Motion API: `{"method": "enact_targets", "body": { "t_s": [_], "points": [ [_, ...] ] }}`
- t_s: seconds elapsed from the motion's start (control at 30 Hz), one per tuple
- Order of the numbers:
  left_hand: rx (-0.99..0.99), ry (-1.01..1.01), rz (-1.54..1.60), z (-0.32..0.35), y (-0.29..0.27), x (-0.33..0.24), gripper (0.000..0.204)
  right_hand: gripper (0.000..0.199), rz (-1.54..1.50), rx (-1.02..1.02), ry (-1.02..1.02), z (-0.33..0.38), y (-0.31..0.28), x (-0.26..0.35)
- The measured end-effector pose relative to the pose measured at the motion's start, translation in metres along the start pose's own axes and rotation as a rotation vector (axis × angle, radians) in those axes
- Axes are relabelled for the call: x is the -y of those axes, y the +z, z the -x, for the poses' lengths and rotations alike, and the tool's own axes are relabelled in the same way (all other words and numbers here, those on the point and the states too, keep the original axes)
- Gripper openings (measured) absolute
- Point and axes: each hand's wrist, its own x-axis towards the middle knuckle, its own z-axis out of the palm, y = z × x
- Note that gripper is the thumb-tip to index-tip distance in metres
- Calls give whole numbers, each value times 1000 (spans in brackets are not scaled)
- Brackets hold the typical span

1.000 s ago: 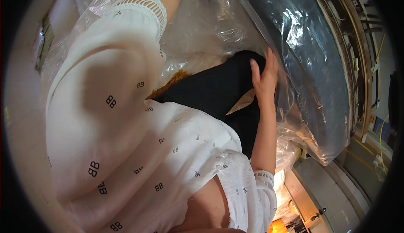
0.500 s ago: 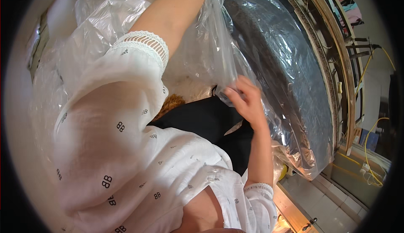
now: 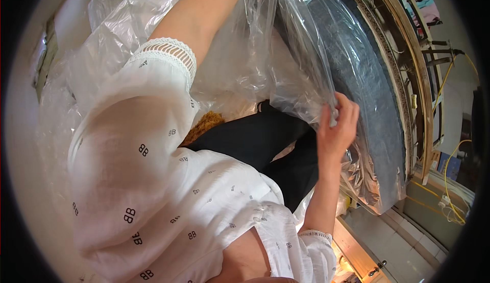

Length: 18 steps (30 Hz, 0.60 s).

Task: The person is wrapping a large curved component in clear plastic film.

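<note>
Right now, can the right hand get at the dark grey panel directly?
Probably not directly: a clear plastic sheet seems to cover the dark grey panel, and the right hand, though close by, pinches a fold of it.

Legs in black trousers [image 3: 245,137]: extend away from the torso [image 3: 204,201], parted by a narrow gap.
Left upper arm in white sleeve [image 3: 122,135]: raised outward, left of the trousers.
Left forearm [image 3: 204,17]: bare past the lacy cuff [image 3: 171,52], stretches forward beyond the trousers, slanting rightward.
Left hand: cut off at the upper edge, past the trousers; finger pose cannot be told.
Right forearm [image 3: 322,196]: bare, runs forward along the right of the trousers.
Right wrist [image 3: 329,165]: roughly in line with the forearm, just right of the trousers.
Right hand [image 3: 338,132]: just beside the trousers, on their right.
Right fingers [image 3: 349,110]: bent, drawn toward the thumb in a pinch.
Right thumb [image 3: 324,117]: points forward, on the side nearest the trousers.
</note>
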Motion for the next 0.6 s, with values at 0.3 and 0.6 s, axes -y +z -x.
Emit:
{"method": "enact_targets", "body": {
  "t_s": [0.3, 0.6],
  "points": [
    [48, -53, 94, 20, -9, -31, 28, 48, -819, 379, 77, -91, 153, 23],
    [110, -48, 71, 25, -12, -39, 26, 23, -850, 1016, -140, -19, -13, -1]
  ]
}}
